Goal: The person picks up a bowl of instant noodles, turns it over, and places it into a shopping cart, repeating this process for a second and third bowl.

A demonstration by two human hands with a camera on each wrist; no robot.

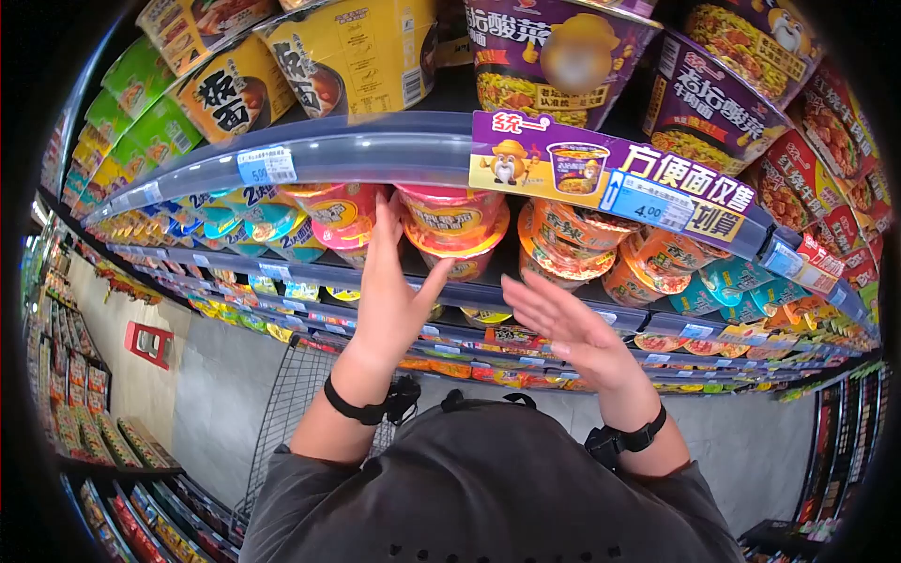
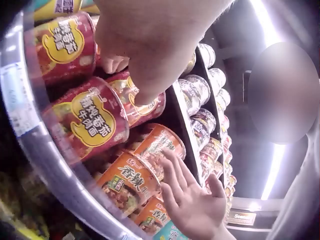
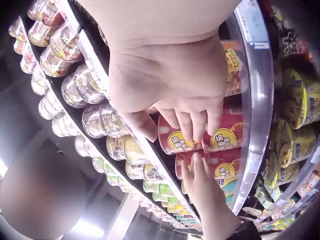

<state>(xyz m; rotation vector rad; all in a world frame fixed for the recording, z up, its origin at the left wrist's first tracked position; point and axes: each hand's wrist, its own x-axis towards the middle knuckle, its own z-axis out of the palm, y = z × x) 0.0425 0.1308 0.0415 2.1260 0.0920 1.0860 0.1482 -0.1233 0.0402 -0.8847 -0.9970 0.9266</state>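
Note:
Red noodle cups stand stacked on the shelf under the top one. My left hand reaches up in front of them, its fingers extended at the gap between this stack and another red cup on the left. In the right wrist view, the left fingertips lie right against a red cup. My right hand is held with straight fingers and nothing in it, below the orange noodle cups. The left wrist view shows the right palm beside an orange cup.
A clear shelf edge with price labels and a purple promotion sign juts out just above my hands. Purple noodle buckets stand on top. A wire shopping cart is at my left, with a red stool farther off.

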